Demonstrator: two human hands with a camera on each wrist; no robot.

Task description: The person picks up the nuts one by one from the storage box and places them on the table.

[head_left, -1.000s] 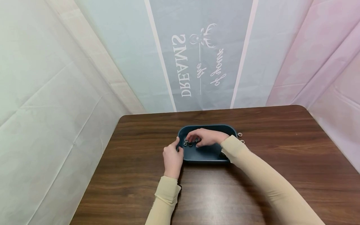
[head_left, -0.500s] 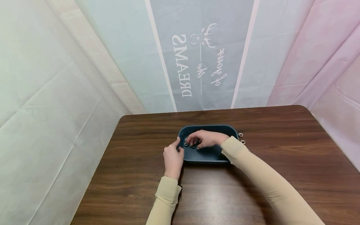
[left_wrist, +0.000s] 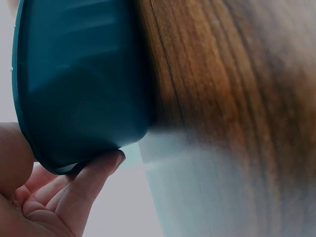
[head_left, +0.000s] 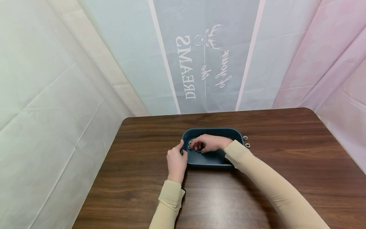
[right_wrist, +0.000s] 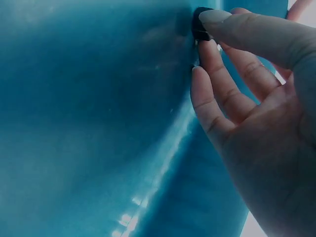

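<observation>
A dark blue tray [head_left: 210, 164] lies on the table, and the left hand [head_left: 176, 162] grips its left end, thumb over the rim. In the left wrist view, the fingers of the left hand [left_wrist: 59, 197] curl round the tray wall [left_wrist: 84, 98]. Inside the tray is the right hand [head_left: 210, 142], bent down over the floor. The right wrist view shows the right hand [right_wrist: 266, 98] pinching a small dark piece [right_wrist: 201, 24] between thumb and fingers. Small metal rings [head_left: 189, 147] lie in the tray just left of the right fingertips.
Two metal rings, one at the back [head_left: 245, 137] and one nearer [head_left: 247, 145], lie on the brown wooden table [head_left: 137, 178] just right of the tray. Behind the table hangs a printed cloth [head_left: 211, 63], with pale cloths at both sides.
The right fingers and thumb have closed on a small dark piece and moved slightly toward the tray's front. The left hand keeps its grip on the tray.
</observation>
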